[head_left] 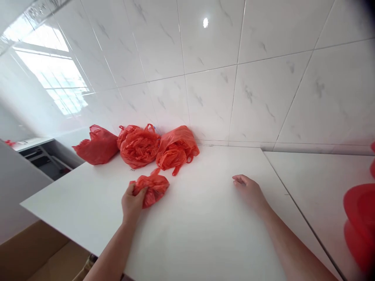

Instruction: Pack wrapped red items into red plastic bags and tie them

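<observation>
My left hand (pixel 132 201) is closed on a crumpled red plastic bag (pixel 155 189), its thumb and fingers pinching the bag's left side. The bag is bunched up just over or on the white table (pixel 187 242); whether it touches the surface is hard to tell. Off to the right, my right hand (pixel 249 189) hovers by itself above the table with its fingers curled together, and nothing shows in them. Just beyond the held bag sits a red plastic bag stuffed with more bags (pixel 177 150), one loose handle trailing toward me.
Along the tiled wall (pixel 211 101) stand another bunched red bag (pixel 139 146) and a fuller red bag (pixel 98 146). Red plastic stools or tubs (pixel 361 210) are at the right edge, on a second tabletop (pixel 316 175). An open cardboard box (pixel 43 249) lies below, left.
</observation>
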Motion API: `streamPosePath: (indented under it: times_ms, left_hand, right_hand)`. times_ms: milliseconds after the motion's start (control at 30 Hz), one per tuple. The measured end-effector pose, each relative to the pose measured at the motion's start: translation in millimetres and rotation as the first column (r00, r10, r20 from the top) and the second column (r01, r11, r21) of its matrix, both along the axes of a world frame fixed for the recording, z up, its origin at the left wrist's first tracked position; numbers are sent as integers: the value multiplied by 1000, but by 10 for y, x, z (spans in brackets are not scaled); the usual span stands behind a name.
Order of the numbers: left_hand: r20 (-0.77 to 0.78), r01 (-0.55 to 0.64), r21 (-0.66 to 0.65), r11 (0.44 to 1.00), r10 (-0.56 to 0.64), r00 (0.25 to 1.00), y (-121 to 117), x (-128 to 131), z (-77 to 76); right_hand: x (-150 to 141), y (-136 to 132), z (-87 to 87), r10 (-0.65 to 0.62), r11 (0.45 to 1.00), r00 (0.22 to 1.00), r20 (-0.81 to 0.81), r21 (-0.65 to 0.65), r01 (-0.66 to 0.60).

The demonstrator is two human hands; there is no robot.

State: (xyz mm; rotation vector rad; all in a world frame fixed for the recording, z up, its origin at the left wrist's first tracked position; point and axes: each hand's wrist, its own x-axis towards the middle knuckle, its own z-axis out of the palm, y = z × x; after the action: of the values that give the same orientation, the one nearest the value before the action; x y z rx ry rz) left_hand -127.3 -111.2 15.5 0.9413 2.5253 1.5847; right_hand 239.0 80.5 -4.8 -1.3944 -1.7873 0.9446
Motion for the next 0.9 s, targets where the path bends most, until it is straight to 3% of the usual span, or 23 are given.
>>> streamPosePath:
  times_ms: [100,167,200,267,367,400,467,533,600,767,833,900]
  left_hand:
    - [-218,-258,-79,963,236,947,-129,-221,92]
    - [-461,-331,-76,941,261,848,-106,-218,141]
    - [-571,-301,-63,952,213,793,-54,-180,161]
    - [-712,-113,-79,990,23,702,127,-67,189]
    - [-722,195,-190,962,-272,636,544,86,203]
    - [-687,253,-201,946,-320,652,699,112,203]
    - [-575,291,-138,947,-316,755,993,118,208]
    - [-408,253,-9,967,-235,883,1235,76,235]
    - [-265,199,99,975,-167,950,1403,16,299]
    - [-159,100,329,939,-49,986,1505,14,600]
    - [-118,68,426,902,-19,993,1469,126,708]
    - [-81,93,478,873,-62,995,1432,308,752]
  right_hand:
    - [-16,-4,13,-7,1000,1000,-15,-7,7]
    - [-30,-4,9,-24,1000,999,-33,-5,24]
    - [-36,-3,3,-36,999,998,-42,-5,35]
    - [-44,3,-15,-51,999,997,-59,-4,51]
    - [-36,13,-38,-44,999,995,-86,-2,44]
    - [-30,16,-41,-39,999,995,-94,-6,39]
    - [-14,19,-38,-32,999,994,-106,-20,30]
    - [-2,18,-27,-32,999,992,-121,-34,28]
    - [2,18,-17,-34,999,990,-137,-44,28]
    - [-19,27,-19,-38,998,990,-138,-52,31]
    - [-26,25,-17,-42,999,990,-136,-39,37]
    - [-29,9,-5,-33,999,990,-140,-29,29]
